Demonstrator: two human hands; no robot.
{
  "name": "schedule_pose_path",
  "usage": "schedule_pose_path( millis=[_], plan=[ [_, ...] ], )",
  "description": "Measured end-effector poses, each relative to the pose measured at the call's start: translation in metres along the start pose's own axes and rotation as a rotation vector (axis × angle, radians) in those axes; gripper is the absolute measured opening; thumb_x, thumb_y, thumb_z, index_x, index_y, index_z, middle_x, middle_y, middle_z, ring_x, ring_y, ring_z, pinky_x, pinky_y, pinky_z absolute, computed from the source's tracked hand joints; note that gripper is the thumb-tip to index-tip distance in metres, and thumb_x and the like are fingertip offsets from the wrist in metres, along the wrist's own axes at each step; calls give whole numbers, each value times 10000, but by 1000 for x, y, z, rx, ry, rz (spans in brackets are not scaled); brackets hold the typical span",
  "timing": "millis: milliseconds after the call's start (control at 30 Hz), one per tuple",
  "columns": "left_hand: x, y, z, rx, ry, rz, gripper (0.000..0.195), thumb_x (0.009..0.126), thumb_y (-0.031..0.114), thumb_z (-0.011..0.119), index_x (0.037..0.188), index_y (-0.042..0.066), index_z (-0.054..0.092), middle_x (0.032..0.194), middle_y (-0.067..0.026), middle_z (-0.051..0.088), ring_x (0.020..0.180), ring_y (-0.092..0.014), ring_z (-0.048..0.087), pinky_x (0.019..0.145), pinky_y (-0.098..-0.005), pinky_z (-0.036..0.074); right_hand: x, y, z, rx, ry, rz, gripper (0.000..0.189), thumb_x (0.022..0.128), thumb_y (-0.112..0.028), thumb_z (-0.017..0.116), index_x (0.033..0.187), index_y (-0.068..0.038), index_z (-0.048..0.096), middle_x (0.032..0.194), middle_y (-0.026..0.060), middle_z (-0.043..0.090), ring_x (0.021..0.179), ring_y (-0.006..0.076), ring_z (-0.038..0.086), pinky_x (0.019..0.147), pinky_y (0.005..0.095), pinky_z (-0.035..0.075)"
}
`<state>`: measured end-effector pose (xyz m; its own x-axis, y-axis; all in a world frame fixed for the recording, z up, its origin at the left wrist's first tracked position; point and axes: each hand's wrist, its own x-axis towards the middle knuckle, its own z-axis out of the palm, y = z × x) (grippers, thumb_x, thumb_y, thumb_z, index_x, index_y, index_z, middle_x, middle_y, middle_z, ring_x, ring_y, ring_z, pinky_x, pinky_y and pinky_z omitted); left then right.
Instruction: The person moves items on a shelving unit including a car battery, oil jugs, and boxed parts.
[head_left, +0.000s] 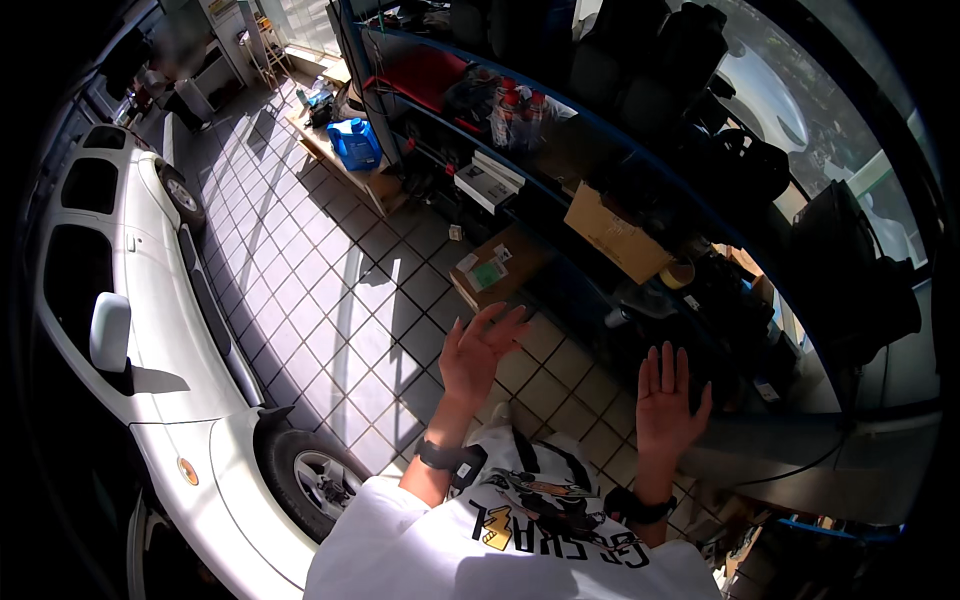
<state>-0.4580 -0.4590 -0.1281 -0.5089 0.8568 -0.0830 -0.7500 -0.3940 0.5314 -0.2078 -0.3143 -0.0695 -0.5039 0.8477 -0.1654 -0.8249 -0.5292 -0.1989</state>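
Note:
My left hand (474, 360) is raised in front of me, palm up and fingers spread, holding nothing. Beyond its fingertips a cardboard box (517, 264) with labels sits low by the shelving. To the right, my right hand (669, 401) is also raised, its palm up and its thumb held out from the fingers. Nothing lies in it. Dark straps with small devices, a left wrist strap (454, 459) and a right wrist strap (637, 510), circle both wrists. Both hands are in the air above the tiled floor (375, 300), apart from the shelves.
A white car (172, 375) stands along the left. Blue-edged shelving (547, 184) runs along the right, holding an open cardboard box (611, 229), a tape roll (677, 274) and red-capped bottles (517, 120). A blue jug (354, 144) stands on a low table (322, 139). Another person (172, 75) is far back.

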Motion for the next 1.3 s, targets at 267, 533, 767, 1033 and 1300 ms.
schedule_pose_path(
  millis=[267, 533, 767, 1033, 1300],
  plan=[
    [-11, 32, -38, 20, 236, 85, 670, 994, 533, 314, 1433, 37, 416, 1426, -256, 489, 1280, -383, 509, 1044, -442, 377, 59, 52, 7, -133, 13, 155, 600, 975, -429, 477, 1310, 68, 516, 1461, 264, 426, 1365, 382, 408, 1161, 465, 335],
    [34, 74, -68, 102, 272, 146, 683, 989, 532, 338, 1425, 9, 404, 1362, -278, 538, 1206, -370, 570, 993, -409, 427, 143, 119, 17, -264, -91, 298, 589, 993, -445, 442, 1286, 57, 542, 1390, 270, 508, 1311, 372, 478, 1133, 456, 379],
    [152, 125, -72, 195, 215, 90, 658, 992, 514, 352, 1389, -4, 437, 1265, -258, 612, 1092, -319, 620, 944, -390, 446, 239, 164, 30, -476, -132, 330, 579, 1014, -443, 393, 1288, 44, 541, 1392, 244, 519, 1247, 335, 533, 1096, 441, 402],
    [270, 167, -80, 303, 153, 24, 544, 1021, 437, 352, 1268, -4, 556, 1042, -158, 684, 913, -233, 632, 830, -335, 474, 318, 218, 51, -618, -53, 305, 428, 1017, -381, 426, 1199, -35, 599, 1297, 189, 611, 1130, 242, 599, 1014, 372, 447],
    [371, 220, -132, 465, 159, -223, 443, 1015, 394, 394, 1150, 40, 623, 975, -65, 685, 824, -163, 620, 743, -301, 472, 371, 276, 51, -723, 166, 68, 319, 984, -318, 545, 1135, -52, 635, 1262, 140, 636, 1068, 184, 614, 955, 337, 478]
  ],
)
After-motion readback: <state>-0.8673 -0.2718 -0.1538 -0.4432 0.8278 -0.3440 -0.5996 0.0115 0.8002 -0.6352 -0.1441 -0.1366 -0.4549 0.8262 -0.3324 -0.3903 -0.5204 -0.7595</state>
